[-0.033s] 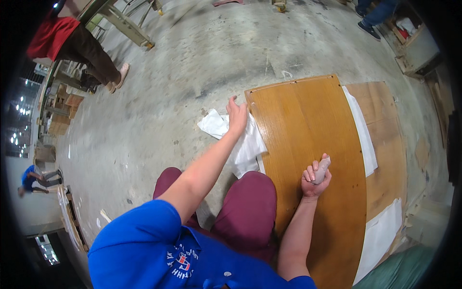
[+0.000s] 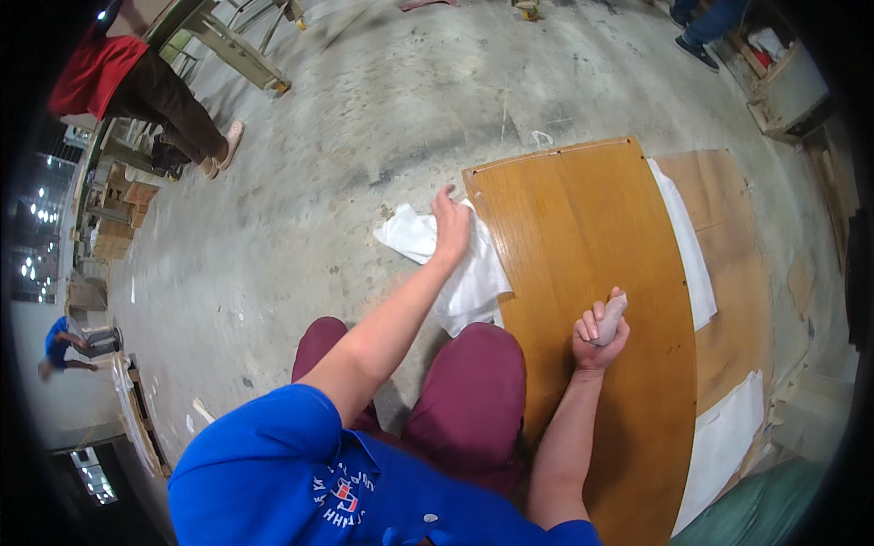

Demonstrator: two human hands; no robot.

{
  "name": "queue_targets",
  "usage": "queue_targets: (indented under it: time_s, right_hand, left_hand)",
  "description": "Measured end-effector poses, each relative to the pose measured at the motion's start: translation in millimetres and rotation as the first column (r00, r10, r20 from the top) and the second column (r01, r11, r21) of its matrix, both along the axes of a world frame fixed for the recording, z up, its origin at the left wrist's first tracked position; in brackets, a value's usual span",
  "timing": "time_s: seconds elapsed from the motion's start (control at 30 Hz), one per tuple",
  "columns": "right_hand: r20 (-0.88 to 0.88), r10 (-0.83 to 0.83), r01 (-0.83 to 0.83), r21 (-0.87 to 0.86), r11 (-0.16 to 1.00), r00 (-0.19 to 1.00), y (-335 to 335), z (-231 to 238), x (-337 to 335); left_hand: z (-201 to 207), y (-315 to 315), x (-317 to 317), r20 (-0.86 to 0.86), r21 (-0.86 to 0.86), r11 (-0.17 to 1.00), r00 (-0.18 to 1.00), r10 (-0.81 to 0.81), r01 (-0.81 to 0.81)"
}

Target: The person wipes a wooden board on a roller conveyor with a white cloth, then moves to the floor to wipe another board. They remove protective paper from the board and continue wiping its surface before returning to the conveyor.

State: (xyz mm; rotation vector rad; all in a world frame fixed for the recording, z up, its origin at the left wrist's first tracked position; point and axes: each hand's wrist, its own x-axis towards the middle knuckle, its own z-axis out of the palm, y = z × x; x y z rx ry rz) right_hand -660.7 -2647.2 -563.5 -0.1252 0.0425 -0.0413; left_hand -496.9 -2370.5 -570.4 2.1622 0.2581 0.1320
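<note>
A curved brown wooden panel (image 2: 583, 218) lies in front of me to the right, small dark holes along its edge. Over this panel my right hand (image 2: 598, 341) is closed around a smooth pale lump (image 2: 611, 318), its exact kind unclear. My left hand (image 2: 451, 229) is beside the panel's far left edge, above a crumpled white sheet (image 2: 467, 289). Its fingers are apart and slightly bent, and I see nothing held in them. Part of the sheet reaches the panel's edge.
Beneath and right of the panel lies a lighter brown board (image 2: 728, 237) with white sheets (image 2: 728, 446) between. My knees (image 2: 469, 382) press close to the panel's left side. People stand or bend farther off, near a metal-legged table (image 2: 237, 55) and stacked boxes (image 2: 114, 237).
My left hand has shifted slightly down and right, and the white sheet's corner reaches a little farther over the panel's edge. My right hand keeps its hold on the pale lump.
</note>
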Motion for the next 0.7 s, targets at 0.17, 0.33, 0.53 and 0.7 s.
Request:
queue_targets:
  time_s: [0.17,0.33,0.53,0.7]
  right_hand:
    - [-0.009,-0.020,0.020,-0.037,0.999,1.000,-8.1,0.6,-8.2]
    - [0.010,-0.014,0.015,-0.013,1.000,1.000,0.0,0.5,-5.8]
    - [0.007,-0.031,0.032,-0.051,0.998,0.999,-2.6,-0.4,-7.6]
    - [0.017,-0.039,0.039,-0.039,0.998,0.999,-0.6,-1.0,-6.1]
  left_hand:
    - [6.0,-37.8,-62.3,0.301,0.048,0.983,0.936,-0.182,0.176]
    - [9.5,-35.3,-51.5,0.268,0.107,0.979,0.943,-0.199,0.176]
    - [14.7,-40.0,-25.2,0.119,0.090,0.992,0.988,-0.094,0.083]
    - [10.4,-23.6,14.2,0.201,0.163,0.986,0.978,-0.048,0.015]
